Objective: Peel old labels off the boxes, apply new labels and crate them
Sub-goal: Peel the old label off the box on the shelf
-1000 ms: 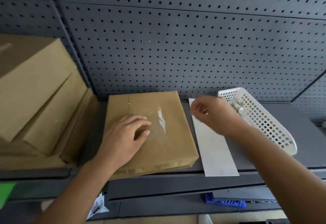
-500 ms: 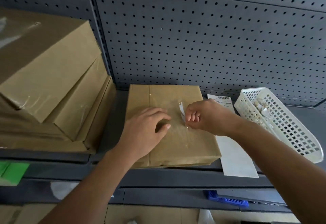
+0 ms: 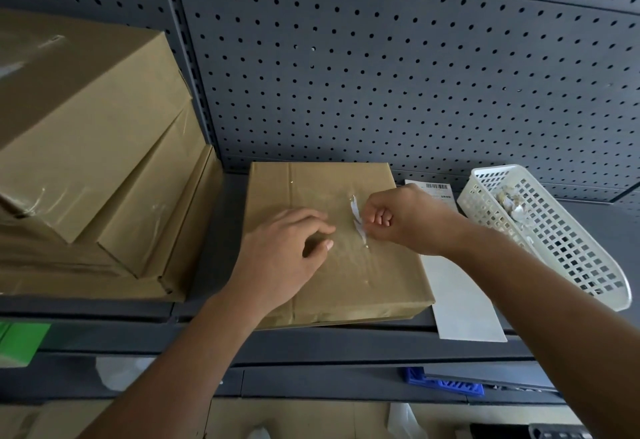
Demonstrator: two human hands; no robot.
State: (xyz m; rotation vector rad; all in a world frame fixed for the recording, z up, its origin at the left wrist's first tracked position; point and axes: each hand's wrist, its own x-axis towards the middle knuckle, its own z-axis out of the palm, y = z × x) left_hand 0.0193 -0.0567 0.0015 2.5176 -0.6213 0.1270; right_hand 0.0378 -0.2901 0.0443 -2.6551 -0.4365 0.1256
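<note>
A flat brown cardboard box (image 3: 363,283) lies on the dark shelf in the middle of the head view. A thin white strip of old label (image 3: 356,222) sticks up from its top. My right hand (image 3: 405,220) is curled into a fist beside that strip and pinches it at its lower part. My left hand (image 3: 287,255) rests on the box's top left of the strip, fingers loosely bent, steadying it. A white sheet of labels (image 3: 460,300) with a barcode at its far end lies to the right of the box.
A stack of larger brown boxes (image 3: 86,148) fills the left of the shelf. A white perforated basket (image 3: 554,238) holding crumpled label scraps sits at the right. A dark pegboard wall (image 3: 381,75) stands behind. Below the shelf edge are a blue plastic item (image 3: 443,383) and a green one (image 3: 20,341).
My right hand came from over the label sheet to the white strip on the box and now pinches it. The view shifted left and down. My left hand stayed on the box.
</note>
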